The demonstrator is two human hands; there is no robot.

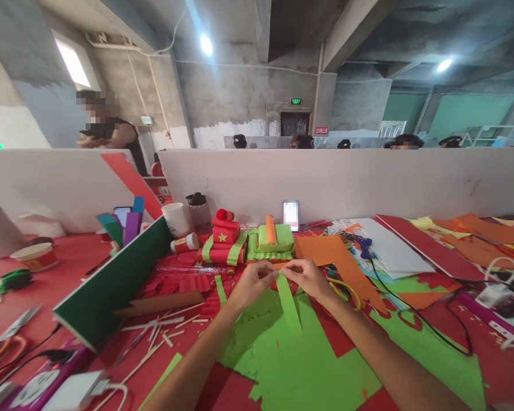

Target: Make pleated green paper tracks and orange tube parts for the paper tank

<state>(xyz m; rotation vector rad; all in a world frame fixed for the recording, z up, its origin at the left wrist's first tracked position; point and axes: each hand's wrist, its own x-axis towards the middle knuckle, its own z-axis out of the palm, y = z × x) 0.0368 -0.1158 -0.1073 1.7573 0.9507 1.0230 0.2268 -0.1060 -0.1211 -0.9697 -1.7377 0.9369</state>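
My left hand and my right hand meet at the middle of the table, both pinching the upper end of a narrow green paper strip. The strip's lower end hangs toward me above a large green paper sheet with ragged edges. Just beyond my fingers sits a green paper tank model with an orange roll on top. To its left stands a red paper tank model with a yellow star and green bands.
A blue glue gun with its black cord lies on the right. Yellow-handled scissors rest by my right wrist. A green board stands upright on the left. A phone leans against the white partition.
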